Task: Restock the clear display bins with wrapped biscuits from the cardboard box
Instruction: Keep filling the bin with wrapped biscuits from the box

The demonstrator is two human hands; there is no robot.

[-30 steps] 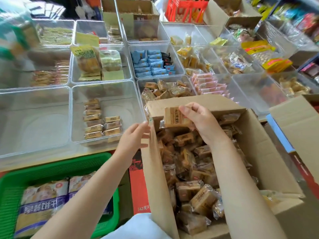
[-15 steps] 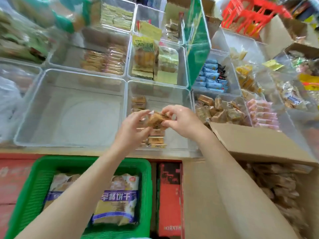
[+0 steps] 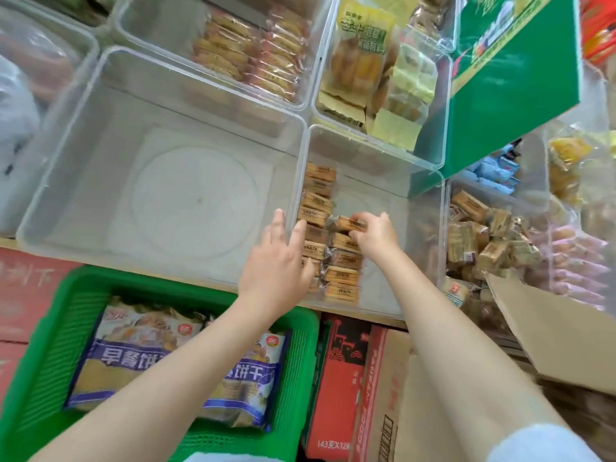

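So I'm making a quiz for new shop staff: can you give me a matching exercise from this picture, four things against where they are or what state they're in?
Things:
1. right hand
2. left hand
3. green basket
4. large clear bin left of the biscuit rows

States or places:
A. holds blue-and-white biscuit bags
B. pinches a wrapped biscuit at the far end of the right-hand row
C. nothing inside
D. fingers straight, at the left-hand row

Pairs: 1-B, 2-D, 3-A, 4-C
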